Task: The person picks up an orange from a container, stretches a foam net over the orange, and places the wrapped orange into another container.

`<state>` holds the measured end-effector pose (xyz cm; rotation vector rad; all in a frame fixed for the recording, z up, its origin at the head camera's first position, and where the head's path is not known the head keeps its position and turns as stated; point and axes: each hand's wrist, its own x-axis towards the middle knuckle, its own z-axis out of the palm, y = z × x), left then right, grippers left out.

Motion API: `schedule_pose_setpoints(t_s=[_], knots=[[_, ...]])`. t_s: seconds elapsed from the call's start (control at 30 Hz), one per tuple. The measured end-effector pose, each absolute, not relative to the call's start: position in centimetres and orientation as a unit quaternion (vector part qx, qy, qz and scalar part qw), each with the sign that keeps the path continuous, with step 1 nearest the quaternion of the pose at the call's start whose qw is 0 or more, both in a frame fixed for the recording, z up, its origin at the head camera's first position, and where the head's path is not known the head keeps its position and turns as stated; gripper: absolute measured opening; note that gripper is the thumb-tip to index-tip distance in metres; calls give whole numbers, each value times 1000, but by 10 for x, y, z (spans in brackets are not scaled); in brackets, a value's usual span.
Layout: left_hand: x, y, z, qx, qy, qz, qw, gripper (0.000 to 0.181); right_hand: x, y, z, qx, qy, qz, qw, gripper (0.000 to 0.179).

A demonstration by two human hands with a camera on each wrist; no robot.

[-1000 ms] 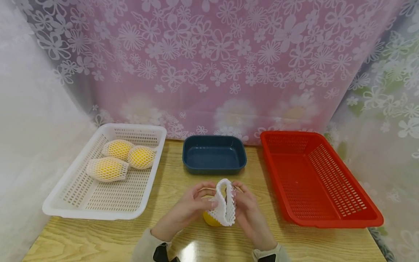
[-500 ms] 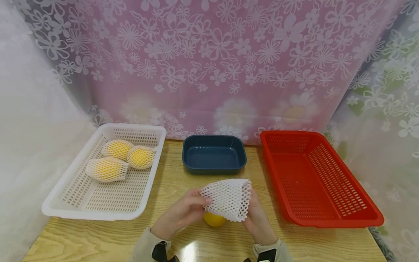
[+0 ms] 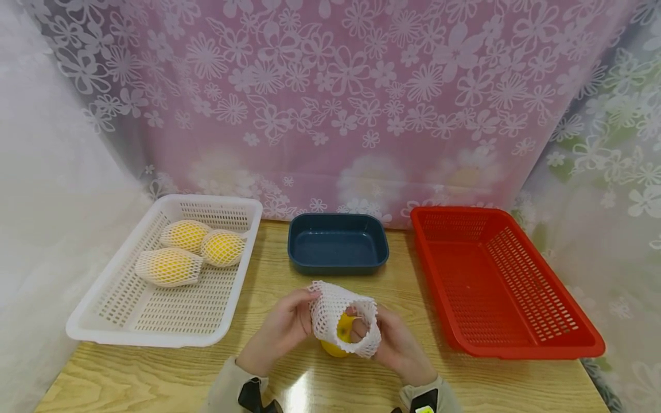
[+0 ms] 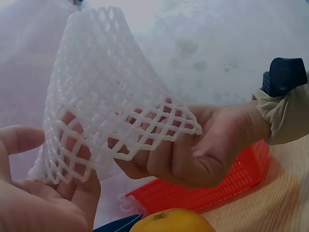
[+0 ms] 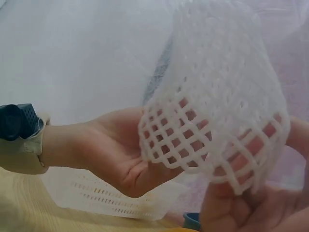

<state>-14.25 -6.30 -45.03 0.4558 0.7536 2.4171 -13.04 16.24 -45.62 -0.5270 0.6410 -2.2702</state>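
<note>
Between both hands, a white foam net sleeve (image 3: 327, 307) is held over the table with its wide mouth turned toward me. My left hand (image 3: 281, 332) holds the sleeve's left side, thumb by the outside of the mesh. My right hand (image 3: 401, 347) grips the right side, and its fingers show through the mouth, inside the net. Below lies a bare yellow round fruit (image 3: 331, 349), partly covered by the sleeve in the head view; its stem end shows on the fruit (image 4: 171, 223) in the left wrist view. The left wrist view shows fingers of both hands through the mesh.
To the left, a white basket (image 3: 232, 304) contains 3 yellow fruits (image 3: 169, 268) in foam nets. A dark blue tray (image 3: 338, 269) stands behind the hands, and a red basket (image 3: 439, 298) is on the right. A pink floral curtain (image 3: 330, 115) hangs behind the wooden table.
The sleeve has been turned and spread: first folded upright, then lying sideways with its mouth to the right, now with its mouth facing me. Both hands stay near the same place.
</note>
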Motion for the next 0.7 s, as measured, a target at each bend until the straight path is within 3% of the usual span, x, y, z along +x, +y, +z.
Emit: schedule_pose_setpoints(t_s=[0.2,0.5,0.7], knots=[[-145,-63,-454,113,334,888,296,30,-130,165,-455,-141,228,-919,290,31],[-156,-62,-477,37,416,853,313,23,-137,159,-479,28,458,-878,135,27],[-159,-57,-498,12,501,812,300,42,-144,157,-505,87,546,-828,91,21]])
